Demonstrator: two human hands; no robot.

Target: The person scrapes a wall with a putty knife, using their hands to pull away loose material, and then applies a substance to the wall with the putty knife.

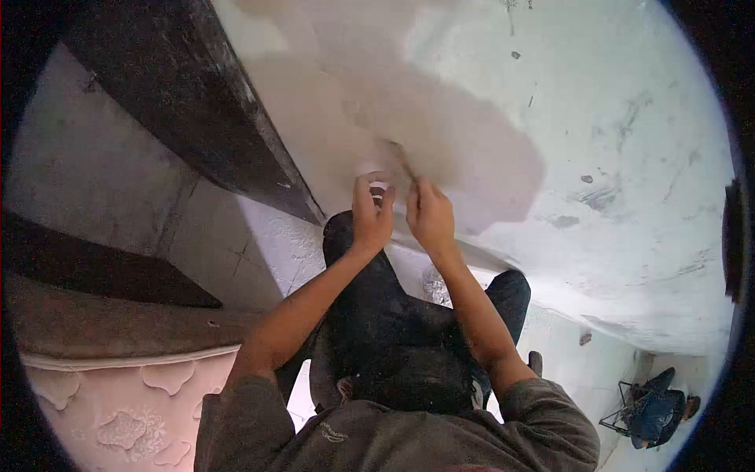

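My left hand [373, 214] is raised above my knee with its fingers curled round a small pale, round thing with dark bands [377, 187]. Just to its right, my right hand [429, 214] pinches a thin, dark, stick-like tool [403, 160], whose far end points up and left toward the wall. Behind both hands is a pale wall [629, 157] with a large darker, damp-looking patch [487, 173]. Whether the tool's tip touches the wall cannot be made out.
A dark wooden panel [173, 86] slants along the upper left. At the lower left lies a pink patterned mattress [134, 417]. My dark-trousered legs [393, 315] are bent below my hands. A person [659, 409] sits far off at the lower right.
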